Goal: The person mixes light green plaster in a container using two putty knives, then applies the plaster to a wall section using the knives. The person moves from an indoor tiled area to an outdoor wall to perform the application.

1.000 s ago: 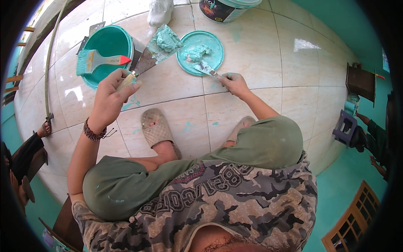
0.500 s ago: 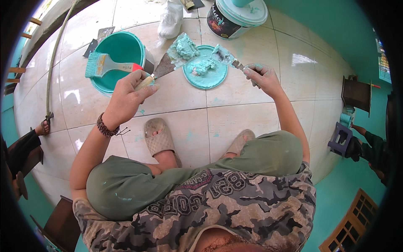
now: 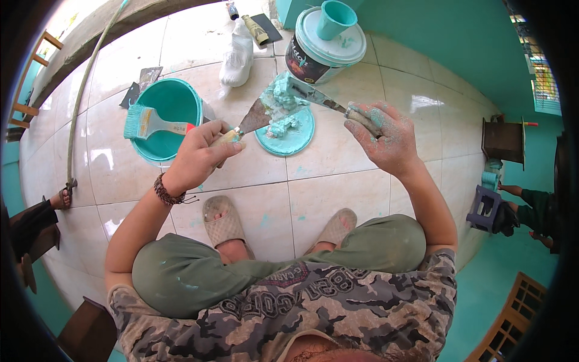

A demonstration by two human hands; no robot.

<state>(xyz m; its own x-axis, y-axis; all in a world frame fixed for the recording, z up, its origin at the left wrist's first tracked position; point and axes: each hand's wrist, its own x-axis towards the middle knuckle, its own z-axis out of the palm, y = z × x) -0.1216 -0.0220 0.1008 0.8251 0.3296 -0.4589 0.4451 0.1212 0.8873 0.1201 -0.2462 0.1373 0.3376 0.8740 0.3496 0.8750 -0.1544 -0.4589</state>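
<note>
In my left hand (image 3: 202, 158) is the wooden handle of a wide putty knife (image 3: 255, 117), its blade loaded with a heap of turquoise putty (image 3: 279, 100). My right hand (image 3: 386, 134), smeared with the same stuff, grips a second, narrower putty knife (image 3: 318, 96). The narrower blade reaches leftward and its tip meets the heap. Below both blades a round turquoise lid (image 3: 288, 142) lies on the floor with more putty on it. Left of it stands an open turquoise bucket (image 3: 192, 145) with a wide paintbrush (image 3: 158, 123) resting across its rim.
Behind the lid stand a white plastic bag (image 3: 237, 57) and a closed paint pail (image 3: 310, 63) with a turquoise cup (image 3: 335, 20) on top. Flat scrapers (image 3: 150, 76) lie behind the bucket. A long pole (image 3: 73, 99) runs along the left. Other people sit at both sides, one near a stool (image 3: 484, 208).
My right hand has turned over and swung its knife up from the lid to the heap on the left blade. The left hand still holds its loaded knife above the lid.
</note>
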